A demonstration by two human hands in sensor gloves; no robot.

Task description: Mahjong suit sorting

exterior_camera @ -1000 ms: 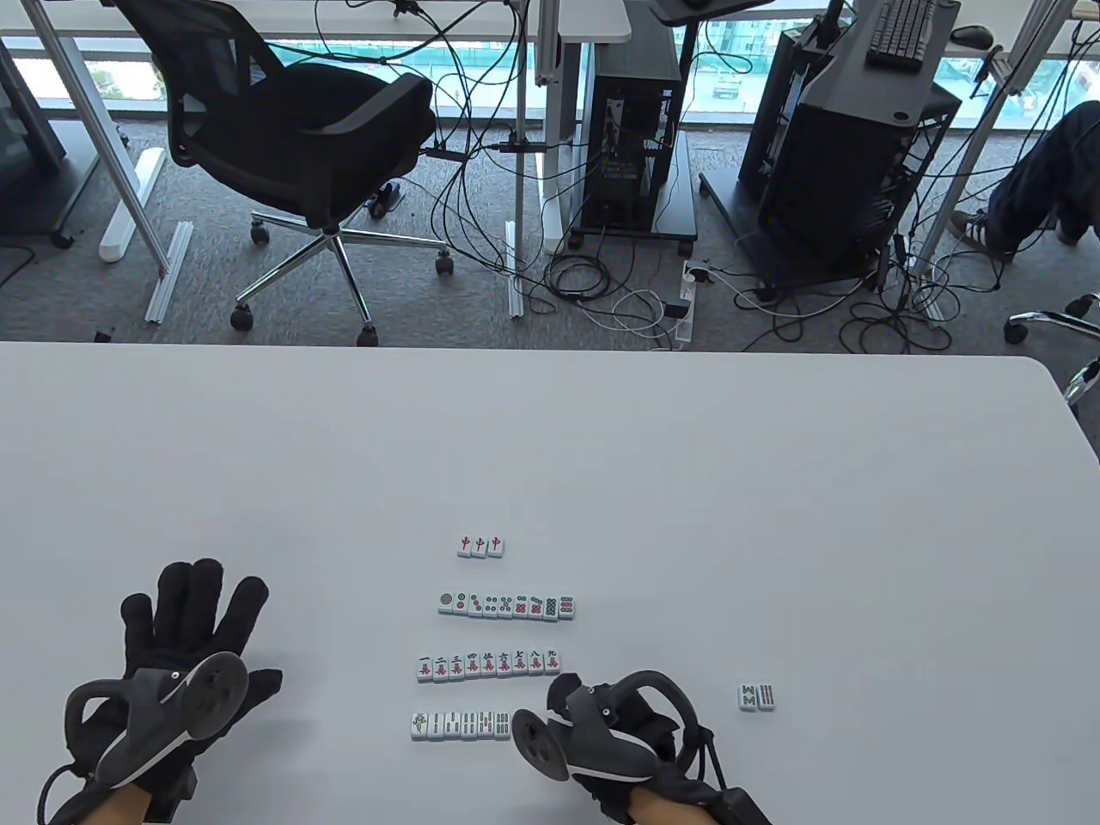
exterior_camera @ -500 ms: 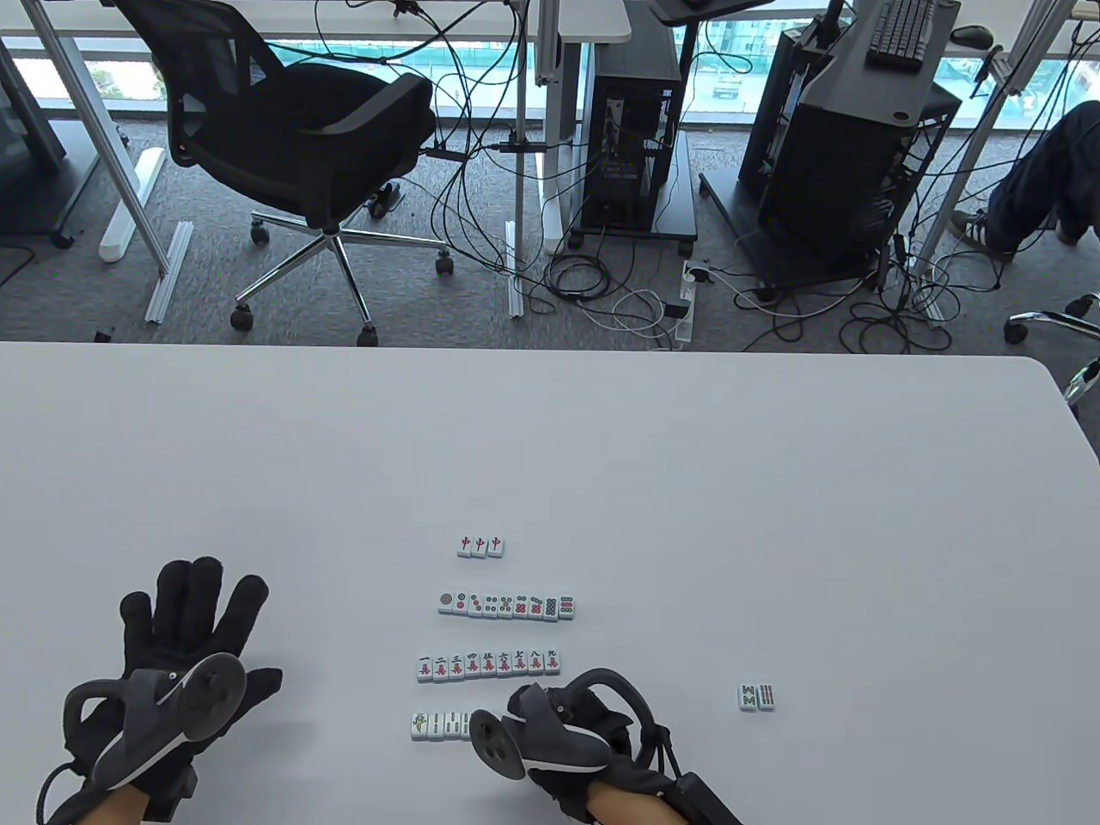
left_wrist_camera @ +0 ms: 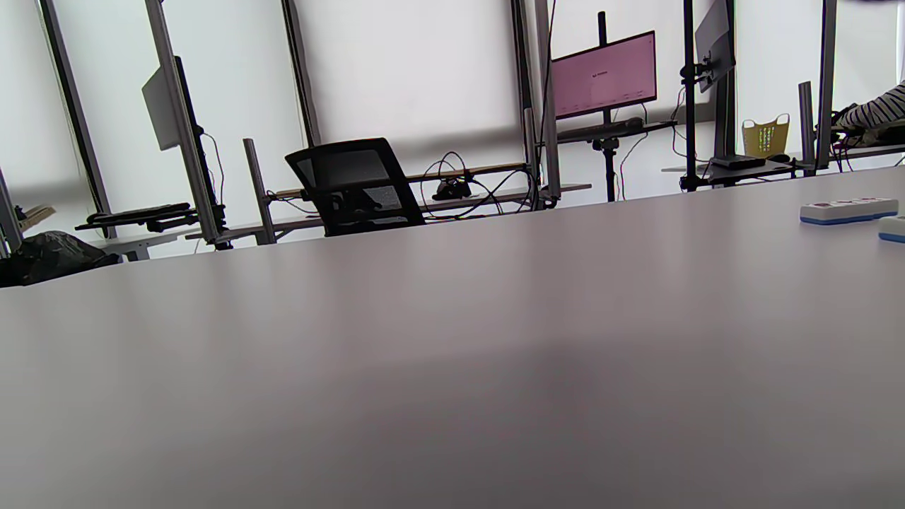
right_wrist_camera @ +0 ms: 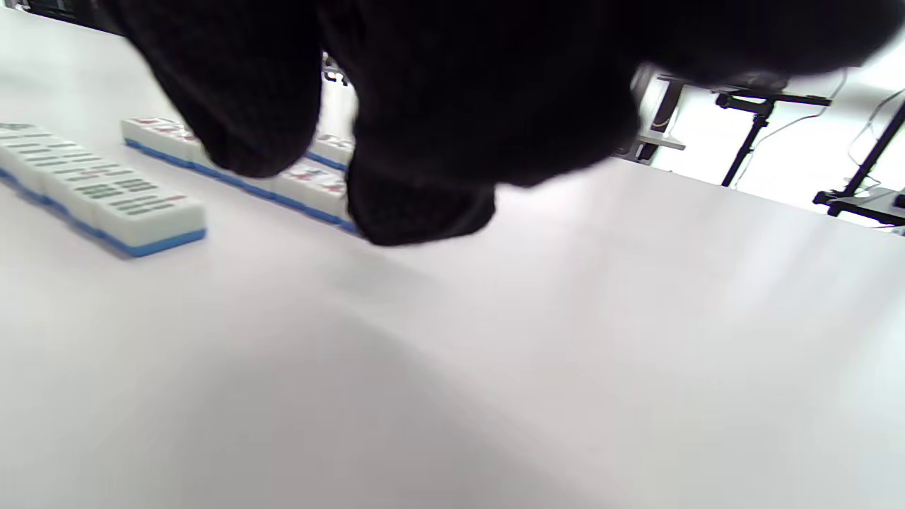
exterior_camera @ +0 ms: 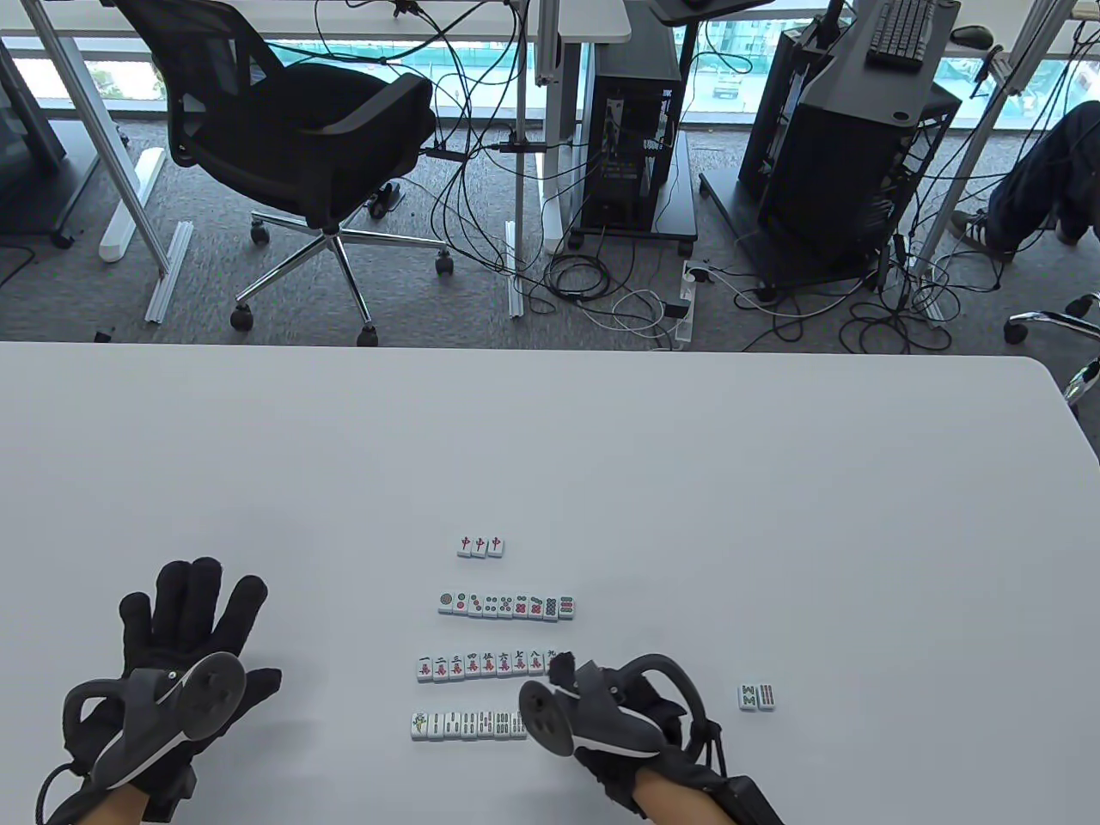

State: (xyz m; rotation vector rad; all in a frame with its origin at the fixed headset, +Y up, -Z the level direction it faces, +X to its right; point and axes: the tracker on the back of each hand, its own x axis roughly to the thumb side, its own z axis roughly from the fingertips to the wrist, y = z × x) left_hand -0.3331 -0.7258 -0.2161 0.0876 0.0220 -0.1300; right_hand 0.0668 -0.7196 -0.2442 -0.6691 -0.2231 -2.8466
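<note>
Your right hand (exterior_camera: 601, 718) hangs just past the right end of the bamboo row (exterior_camera: 468, 724), its grip curled but with nothing in it that I can see; your left hand (exterior_camera: 176, 653) lies flat on the counter (exterior_camera: 687, 481), fingers spread. The two loose tiles (exterior_camera: 756, 697) sit well apart to the right. The risk is your knuckles: they sit close to the end of the character row (exterior_camera: 488, 665), so a careless swing right could clip it and skew the line. Lift clear before you travel, and pinch one tile only, or its neighbour slides along.
</note>
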